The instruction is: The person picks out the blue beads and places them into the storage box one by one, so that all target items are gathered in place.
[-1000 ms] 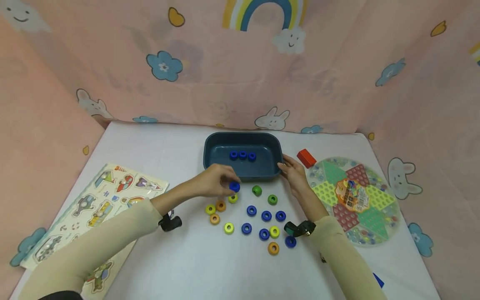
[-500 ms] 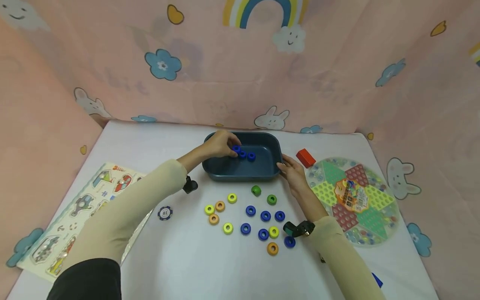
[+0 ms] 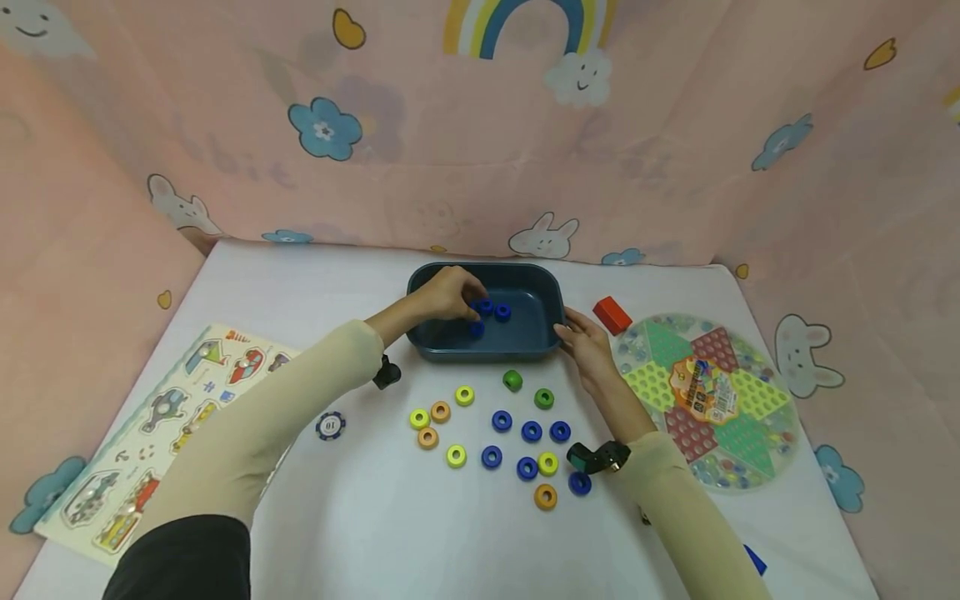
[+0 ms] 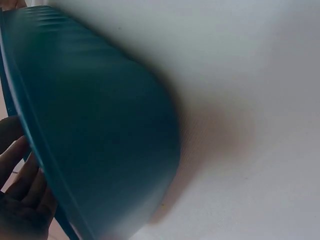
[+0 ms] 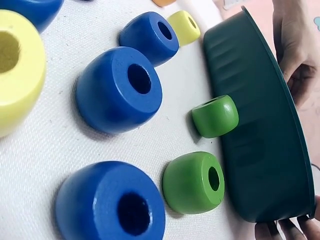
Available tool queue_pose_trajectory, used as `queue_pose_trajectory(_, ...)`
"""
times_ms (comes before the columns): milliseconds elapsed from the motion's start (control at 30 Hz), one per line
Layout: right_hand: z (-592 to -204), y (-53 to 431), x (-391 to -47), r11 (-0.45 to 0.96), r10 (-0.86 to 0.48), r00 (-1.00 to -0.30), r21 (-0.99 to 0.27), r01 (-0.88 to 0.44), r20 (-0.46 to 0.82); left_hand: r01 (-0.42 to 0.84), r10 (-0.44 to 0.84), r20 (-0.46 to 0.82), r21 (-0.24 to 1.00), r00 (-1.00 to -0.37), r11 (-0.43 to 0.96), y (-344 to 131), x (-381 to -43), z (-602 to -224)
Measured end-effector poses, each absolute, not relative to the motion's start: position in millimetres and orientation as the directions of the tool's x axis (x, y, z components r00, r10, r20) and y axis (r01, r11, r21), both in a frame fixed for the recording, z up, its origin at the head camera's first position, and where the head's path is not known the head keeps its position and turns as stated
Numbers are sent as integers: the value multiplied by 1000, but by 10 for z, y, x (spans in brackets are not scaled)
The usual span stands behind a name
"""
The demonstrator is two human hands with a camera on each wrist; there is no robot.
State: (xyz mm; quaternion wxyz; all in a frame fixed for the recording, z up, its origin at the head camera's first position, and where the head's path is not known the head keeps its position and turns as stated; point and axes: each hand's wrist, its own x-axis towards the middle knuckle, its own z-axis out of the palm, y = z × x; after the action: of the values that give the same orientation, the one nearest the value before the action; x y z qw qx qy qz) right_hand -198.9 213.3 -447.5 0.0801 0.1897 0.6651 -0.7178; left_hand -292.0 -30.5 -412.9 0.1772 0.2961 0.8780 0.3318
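Observation:
In the head view, my left hand (image 3: 448,295) reaches into the dark teal tray (image 3: 517,354), its curled fingers and thumb around a mostly hidden blue bead (image 3: 473,306). Another blue bead (image 3: 477,329) lies in front of the thumb, and two more blue beads (image 3: 503,312) lie to the right of the fingers. My right hand (image 3: 588,346) holds the tray's right end, thumb at the rim; its fingertips show below the tray wall (image 5: 265,125) in the right wrist view. In the left wrist view, the left fingers (image 4: 30,185) show beyond the tray's rim.
Loose blue (image 3: 491,457), yellow (image 3: 456,456), orange (image 3: 545,497) and green beads (image 3: 543,399) lie before the tray. A sticker-like picture board (image 3: 187,400) and a poker chip (image 3: 330,426) are left. A red block (image 3: 612,315) and round game board (image 3: 705,400) are right.
My left hand carried a blue bead from the table up into the tray. A blue bead now lies in front of the thumb there. The right hand has stayed on the tray.

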Motion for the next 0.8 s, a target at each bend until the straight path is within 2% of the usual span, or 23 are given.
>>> queue_pose_trajectory(167, -4485, 2139, -1994, -108, 141, -915, -925, 365, -378, 410, 636, -76, 705, -768, 578, -341, -2872, -4066)
queue_pose_trajectory(400, -4474, 2127, -2001, -102, 138, -912, -921, 375, -387, 485, 669, 78, 751, -739, 449, -427, -2574, -3931)
queue_pose_trajectory(567, -4466, 2138, -2007, -93, 139, -911, -921, 378, -388, 504, 717, 122, 791, -686, 347, -454, -2204, -3912)
queue_pose_trajectory(800, -4469, 2160, -2003, -88, 138, -906, -916, 392, -401, 483, 817, 67, 833, -572, 270, -404, -1635, -4140)
